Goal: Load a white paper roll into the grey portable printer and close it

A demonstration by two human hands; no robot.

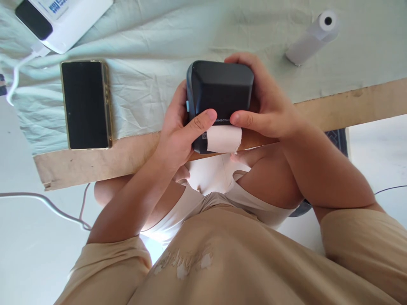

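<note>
Both hands hold a small black label printer [221, 91] over the near edge of the table. My left hand [181, 131] wraps its left side, thumb pressed on the front near the paper slot. My right hand [265, 106] cups the right side and top, thumb also on the front. A strip of white paper [224, 140] sticks out of the printer's front, just under both thumbs.
A black phone [85, 105] lies face up on the pale green cloth [143, 76] at the left. A white device with a cable [60, 19] sits at the top left. A white paper roll [313, 36] lies at the top right. The wooden table edge [349, 103] runs below.
</note>
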